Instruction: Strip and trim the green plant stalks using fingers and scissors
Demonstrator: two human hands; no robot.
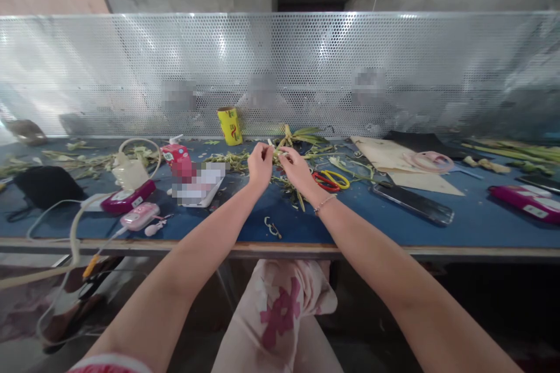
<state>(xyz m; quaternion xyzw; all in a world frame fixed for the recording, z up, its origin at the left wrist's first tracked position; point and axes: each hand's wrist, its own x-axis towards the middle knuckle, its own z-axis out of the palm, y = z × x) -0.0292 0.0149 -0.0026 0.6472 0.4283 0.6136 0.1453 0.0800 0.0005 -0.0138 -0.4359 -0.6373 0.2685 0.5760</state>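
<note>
Both hands meet over the middle of the blue table. My left hand [261,160] is closed in a pinch, and my right hand [292,162] pinches close beside it. A small pale green plant stem [270,143] shows at the fingertips; its lower part is hidden by the fingers. Under and around the hands lie plant trimmings [231,158] with thin stalks and leaves. Behind them rests a bunch of long green leaves [306,135]. Scissors [331,180] with red and yellow handles lie just right of my right wrist.
A perforated metal screen [280,58] closes off the table's far side. Left stand a yellow can [230,126], a red carton [177,157], a white device [201,185] and a magenta power bank [129,196]. Right lie a black phone [413,204] and brown cardboard [385,157].
</note>
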